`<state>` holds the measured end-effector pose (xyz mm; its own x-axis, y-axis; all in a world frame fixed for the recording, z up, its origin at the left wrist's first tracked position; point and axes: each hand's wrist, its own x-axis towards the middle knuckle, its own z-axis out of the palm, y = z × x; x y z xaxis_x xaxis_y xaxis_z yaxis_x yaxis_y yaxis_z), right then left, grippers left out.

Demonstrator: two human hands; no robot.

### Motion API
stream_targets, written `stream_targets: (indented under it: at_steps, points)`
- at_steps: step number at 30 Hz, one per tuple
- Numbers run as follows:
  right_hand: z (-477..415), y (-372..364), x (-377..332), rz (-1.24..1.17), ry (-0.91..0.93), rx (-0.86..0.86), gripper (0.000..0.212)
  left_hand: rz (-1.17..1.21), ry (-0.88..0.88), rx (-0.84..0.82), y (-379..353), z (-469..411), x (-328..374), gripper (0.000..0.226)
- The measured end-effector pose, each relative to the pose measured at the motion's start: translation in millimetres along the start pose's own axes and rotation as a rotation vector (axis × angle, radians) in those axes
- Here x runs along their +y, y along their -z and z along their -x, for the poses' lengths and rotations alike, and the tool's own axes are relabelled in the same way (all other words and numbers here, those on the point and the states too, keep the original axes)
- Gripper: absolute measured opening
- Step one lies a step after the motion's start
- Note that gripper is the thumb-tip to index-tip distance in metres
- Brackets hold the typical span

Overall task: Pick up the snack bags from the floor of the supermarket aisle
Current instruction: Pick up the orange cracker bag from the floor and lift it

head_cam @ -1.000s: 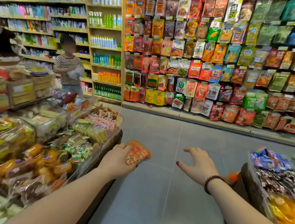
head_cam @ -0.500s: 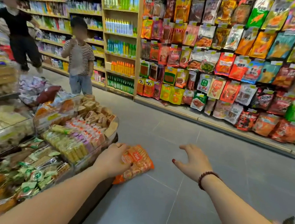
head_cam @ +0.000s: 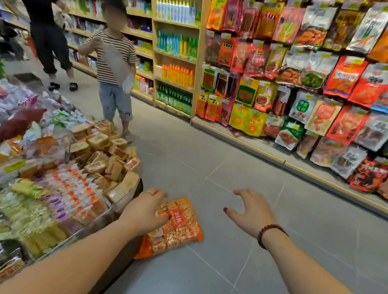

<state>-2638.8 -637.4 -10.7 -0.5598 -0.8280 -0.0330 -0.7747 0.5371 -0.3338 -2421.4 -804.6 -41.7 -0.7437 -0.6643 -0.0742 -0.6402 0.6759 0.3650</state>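
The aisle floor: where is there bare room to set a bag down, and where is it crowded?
Bare grey floor lies between the right hand and the shelf ledge, and beneath both forearms. Crowded: the heaped display bin beside the left hand, which grips the orange snack bag.

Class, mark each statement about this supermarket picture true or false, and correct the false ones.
1. The left hand grips an orange bag. True.
2. The right hand holds a bag too. False: its fingers are spread and it holds nothing.
3. A bracelet is on the right wrist. True.
4. The person in the striped shirt sits on the floor. False: that person stands in the aisle.
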Motion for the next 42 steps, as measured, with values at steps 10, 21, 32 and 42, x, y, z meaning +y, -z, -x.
stream_targets:
  at_steps: [10,21,32,42]
  points:
    - [-199,-3,38,0.017,0.077,-0.098,0.06,0.084,0.106,-0.042,-21,-184,-1,0.065]
    - [-381,-9,85,0.045,0.282,-0.229,0.06,0.082,0.329,0.052,-36,-316,10,0.067]
    - [-532,-21,102,-0.005,0.569,-0.446,0.061,0.197,0.767,0.149,-66,-364,40,0.055]
    - [-619,-88,26,0.08,0.794,-0.637,0.062,0.347,1.07,0.254,-99,-389,-2,0.053]
